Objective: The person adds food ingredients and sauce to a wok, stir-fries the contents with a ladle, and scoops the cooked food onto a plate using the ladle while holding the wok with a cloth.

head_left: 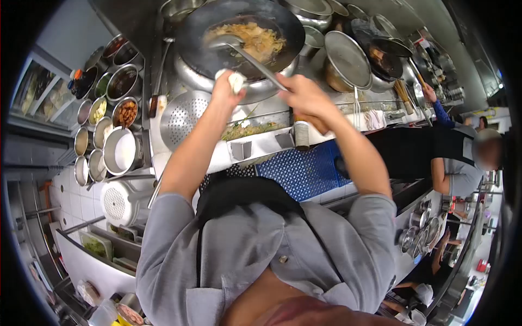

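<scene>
A large dark wok (193, 46) sits on the range in front of me, with browned, shredded-looking food (258, 41) in its middle. My right hand (307, 98) is wrapped round the handle of a long metal ladle (255, 62), whose bowl rests at the left side of the food. At the wok's near rim, my left hand (227, 92) is closed on a folded white cloth (235, 81). Whether the cloth grips the wok's edge cannot be made out. A round perforated strainer (185, 117) lies to the left of my left forearm.
Metal pots of sauces and ingredients, including a white-filled pot (120, 149), stand at the left. A mesh strainer (348, 60) rests right of the wok. A co-worker (462, 157) works at another wok (386, 65) on the right. Green scraps (253, 130) lie in the front gutter.
</scene>
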Motion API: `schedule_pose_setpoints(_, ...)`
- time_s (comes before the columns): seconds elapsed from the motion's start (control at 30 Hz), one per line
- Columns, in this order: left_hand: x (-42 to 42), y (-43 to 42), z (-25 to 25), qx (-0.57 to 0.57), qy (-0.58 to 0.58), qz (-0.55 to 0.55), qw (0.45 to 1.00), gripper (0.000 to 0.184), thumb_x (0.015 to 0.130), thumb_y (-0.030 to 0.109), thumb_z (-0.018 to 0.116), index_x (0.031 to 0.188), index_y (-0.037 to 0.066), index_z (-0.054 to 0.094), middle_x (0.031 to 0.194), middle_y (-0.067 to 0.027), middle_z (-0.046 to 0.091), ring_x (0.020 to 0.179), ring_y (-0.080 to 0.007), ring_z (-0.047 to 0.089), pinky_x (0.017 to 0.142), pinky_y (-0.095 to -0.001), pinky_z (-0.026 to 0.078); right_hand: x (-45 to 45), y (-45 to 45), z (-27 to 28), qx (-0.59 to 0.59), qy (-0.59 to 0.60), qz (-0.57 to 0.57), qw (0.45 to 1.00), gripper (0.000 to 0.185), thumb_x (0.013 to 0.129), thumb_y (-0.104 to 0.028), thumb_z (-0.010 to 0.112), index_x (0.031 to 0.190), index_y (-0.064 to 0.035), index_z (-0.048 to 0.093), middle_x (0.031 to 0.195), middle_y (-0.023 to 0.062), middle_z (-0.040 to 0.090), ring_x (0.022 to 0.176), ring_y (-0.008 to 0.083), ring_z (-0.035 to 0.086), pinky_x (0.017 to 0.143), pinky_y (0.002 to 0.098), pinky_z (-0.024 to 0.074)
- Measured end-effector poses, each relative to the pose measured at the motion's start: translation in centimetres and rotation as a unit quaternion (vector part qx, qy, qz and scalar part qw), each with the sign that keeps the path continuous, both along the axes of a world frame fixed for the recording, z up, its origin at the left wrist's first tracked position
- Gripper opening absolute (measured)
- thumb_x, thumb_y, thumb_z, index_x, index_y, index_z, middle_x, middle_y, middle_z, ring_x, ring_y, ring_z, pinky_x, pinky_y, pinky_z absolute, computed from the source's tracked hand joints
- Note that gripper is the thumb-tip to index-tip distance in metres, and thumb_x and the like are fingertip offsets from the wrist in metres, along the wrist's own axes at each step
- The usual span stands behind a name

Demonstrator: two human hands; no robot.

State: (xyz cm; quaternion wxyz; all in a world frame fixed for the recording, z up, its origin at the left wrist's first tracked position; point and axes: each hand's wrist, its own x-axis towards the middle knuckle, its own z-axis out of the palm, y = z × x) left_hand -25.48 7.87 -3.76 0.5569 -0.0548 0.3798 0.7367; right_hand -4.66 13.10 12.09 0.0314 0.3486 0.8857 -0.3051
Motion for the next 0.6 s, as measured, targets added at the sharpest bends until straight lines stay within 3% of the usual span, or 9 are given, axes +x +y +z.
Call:
schedule_pose_setpoints(0.1, 5.2, -5.0, 2.9, -0.033, -0.03, 0.04, 0.998, 0.011, 0.088, 0.021, 0.047, 0.092, 0.016, 0.055, 0.076, -0.0034, 0.063, 0.061, -0.0186, 0.058, 0.039, -0.0307, 0.041, -1.4, 0.4, -2.7, 0.117, 0.127, 0.019, 0.985, 0.049, 0.086, -0.018, 0.061, 0.132, -0.0049, 0.051, 0.079, 0.0271, 0.062, 0.075, 0.0393, 0.065, 0.071, 0.0423, 0.0491)
schedule_pose_setpoints(0.13, 6.0, -6.7, 4.9, -0.039, -0.033, 0.007, 0.999, 0.011, 0.088, 0.021, 0.046, 0.09, 0.016, 0.056, 0.076, -0.0037, 0.063, 0.062, -0.0186, 0.06, 0.039, -0.0303, 0.042, -0.8, -0.2, -2.3, 0.101, 0.13, 0.006, 0.986, 0.05, 0.085, -0.018, 0.062, 0.132, -0.004, 0.051, 0.083, 0.03, 0.06, 0.089, 0.0451, 0.06, 0.08, 0.0433, 0.0464)
schedule_pose_setpoints(0.17, 6.2, -7.7, 6.3, -0.048, -0.039, -0.025, 0.998, 0.012, 0.088, 0.021, 0.045, 0.089, 0.016, 0.056, 0.076, -0.0039, 0.063, 0.064, -0.0186, 0.062, 0.039, -0.0299, 0.042, 0.0, -1.2, -0.5, 0.095, 0.087, 0.005, 0.992, 0.051, 0.085, -0.016, 0.062, 0.133, -0.0041, 0.05, 0.085, 0.0286, 0.062, 0.09, 0.0444, 0.061, 0.08, 0.0428, 0.0466)
schedule_pose_setpoints(0.2, 5.2, -6.8, 6.2, -0.055, -0.049, -0.016, 0.997, 0.013, 0.092, 0.026, 0.044, 0.091, 0.02, 0.055, 0.077, -0.0006, 0.063, 0.066, -0.0175, 0.061, 0.048, -0.0346, 0.043, 0.9, -1.1, -0.9, 0.097, 0.111, 0.005, 0.989, 0.052, 0.085, -0.016, 0.062, 0.134, -0.005, 0.049, 0.08, 0.0259, 0.063, 0.082, 0.0401, 0.063, 0.075, 0.0414, 0.0477)
schedule_pose_setpoints(0.23, 4.0, -5.6, 7.0, -0.046, -0.052, 0.0, 0.998, 0.014, 0.092, 0.026, 0.043, 0.091, 0.021, 0.055, 0.076, -0.0004, 0.062, 0.064, -0.0178, 0.06, 0.045, -0.0341, 0.042, 2.0, -1.4, -1.4, 0.094, 0.129, 0.006, 0.987, 0.053, 0.085, -0.015, 0.062, 0.136, -0.0058, 0.048, 0.076, 0.0232, 0.063, 0.074, 0.0359, 0.066, 0.07, 0.04, 0.0487)
schedule_pose_setpoints(0.27, 1.7, -3.4, 5.5, -0.016, -0.04, -0.027, 0.999, 0.014, 0.092, 0.026, 0.042, 0.09, 0.02, 0.056, 0.075, -0.0002, 0.062, 0.062, -0.0179, 0.059, 0.044, -0.0333, 0.041, 2.6, -2.4, 0.4, 0.022, 0.115, -0.017, 0.993, 0.055, 0.086, -0.014, 0.061, 0.138, -0.0075, 0.046, 0.067, 0.0143, 0.061, 0.053, 0.0203, 0.06, 0.054, 0.0347, 0.0478)
schedule_pose_setpoints(0.33, 0.6, -2.6, 3.6, -0.002, -0.036, -0.044, 0.998, 0.018, 0.092, 0.029, 0.042, 0.087, 0.018, 0.056, 0.072, -0.0012, 0.061, 0.058, -0.0185, 0.057, 0.041, -0.0311, 0.04, 4.3, -3.3, 1.7, -0.083, 0.112, -0.027, 0.99, 0.052, 0.089, -0.012, 0.058, 0.139, -0.0081, 0.045, 0.063, 0.0044, 0.053, 0.045, 0.0092, 0.048, 0.041, 0.0268, 0.0414)
schedule_pose_setpoints(0.47, 1.0, -2.2, 7.6, -0.039, -0.046, -0.028, 0.998, 0.025, 0.094, 0.032, 0.043, 0.083, 0.015, 0.056, 0.068, -0.0022, 0.057, 0.057, -0.0191, 0.054, 0.037, -0.0281, 0.035, 8.6, -3.0, 6.7, -0.257, 0.023, -0.117, 0.959, 0.051, 0.092, -0.011, 0.056, 0.141, -0.008, 0.043, 0.061, 0.0023, 0.051, 0.042, 0.0086, 0.05, 0.035, 0.0253, 0.0397)
schedule_pose_setpoints(0.6, 1.1, -0.9, 4.7, -0.017, -0.024, 0.01, 1.0, 0.015, 0.091, 0.025, 0.046, 0.084, 0.016, 0.055, 0.069, -0.0026, 0.058, 0.058, -0.0187, 0.055, 0.038, -0.0276, 0.036, 6.7, -0.1, 4.7, -0.145, 0.007, -0.1, 0.984, 0.051, 0.091, -0.011, 0.056, 0.14, -0.0081, 0.044, 0.061, 0.0018, 0.049, 0.043, 0.01, 0.05, 0.035, 0.0258, 0.0413)
